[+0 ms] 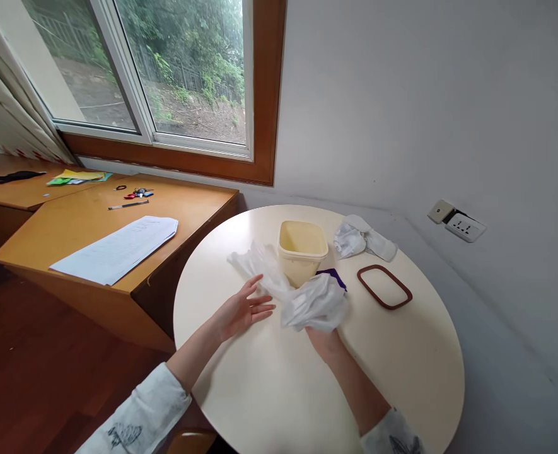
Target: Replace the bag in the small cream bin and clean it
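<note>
A thin, whitish plastic bag (pixel 314 304) lies crumpled in front of a pale yellow bin (pixel 302 252) on the round table (pixel 279 391). My left hand (pixel 241 311) has its fingers spread at the left, close beside the bag. The bag covers the fingers of my right hand (pixel 323 340), so their grip is hidden. Behind the bag, a bit of dark purple material (pixel 334 277) shows to the right of the bin. A brown rounded rectangular frame (pixel 384 287) lies flat further right, below a bundle of white cloth or plastic (pixel 364 238).
Left of the round table, a wooden desk (pixel 84 221) holds paper sheets (pixel 118 249), a pen (pixel 128 205), keys (pixel 139 193) and colourful packets (pixel 77 177). A window is behind the desk. The white wall with sockets (pixel 465 226) borders the table's right side.
</note>
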Tool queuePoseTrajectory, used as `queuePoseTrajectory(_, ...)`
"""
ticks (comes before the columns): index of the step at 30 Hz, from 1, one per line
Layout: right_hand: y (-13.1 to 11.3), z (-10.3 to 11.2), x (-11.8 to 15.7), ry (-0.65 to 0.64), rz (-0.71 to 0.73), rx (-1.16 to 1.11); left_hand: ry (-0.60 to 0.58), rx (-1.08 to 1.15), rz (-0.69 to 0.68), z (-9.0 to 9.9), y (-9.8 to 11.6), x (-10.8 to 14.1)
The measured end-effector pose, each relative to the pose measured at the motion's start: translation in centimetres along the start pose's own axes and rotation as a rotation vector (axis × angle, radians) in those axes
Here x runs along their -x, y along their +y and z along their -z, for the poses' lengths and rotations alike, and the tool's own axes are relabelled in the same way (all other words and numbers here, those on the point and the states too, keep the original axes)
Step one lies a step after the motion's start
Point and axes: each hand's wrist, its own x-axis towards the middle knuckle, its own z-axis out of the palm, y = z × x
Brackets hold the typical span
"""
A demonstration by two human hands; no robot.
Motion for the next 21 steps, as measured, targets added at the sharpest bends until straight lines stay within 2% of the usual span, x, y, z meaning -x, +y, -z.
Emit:
queuePoseTrajectory(3, -0.9, 1.0, -0.3, -0.170, -0.151, -0.239, 0.045, -0.197, -0.093, 1.9, 1.0, -0.8)
queuePoseTrajectory(4, -1.1, 1.2, -0.4, -0.194, -0.194, -0.323, 0.120, -0.329, -0.143, 2.7, 1.5, -1.1)
queuePoseTrajectory(5, -1.2, 1.2, -0.5, -0.194, -0.222, -0.383, 0.261, -0.489, -0.218, 3.5, 2.0, -1.4)
queuePoseTrajectory(7, -1.1, 1.2, -0.8, -0.158, -0.239, -0.407, 0.635, -0.900, -0.327, 5.2, 3.1, -2.1)
queuePoseTrajectory(8, -0.9, 1.2, -0.9, -0.139, -0.242, -0.395, 0.718, -0.965, -0.343, 5.9, 3.7, -2.5)
queuePoseTrajectory(11, -0.3, 1.3, -1.2, -0.102, -0.252, -0.367, 0.823, -1.070, -0.357, 7.2, 5.3, -3.4)
queuePoseTrajectory(14, -0.1, 1.4, -1.3, -0.078, -0.275, -0.393, 0.791, -1.145, -0.312, 7.0, 6.4, -4.0)
queuePoseTrajectory(17, -0.4, 1.4, -1.3, -0.073, -0.278, -0.394, 0.632, -1.158, -0.224, 6.3, 6.7, -4.5)
queuePoseTrajectory(21, -0.9, 1.5, -1.4, -0.042, -0.300, -0.480, 0.449, -1.112, -0.155, 5.9, 5.8, -4.9)
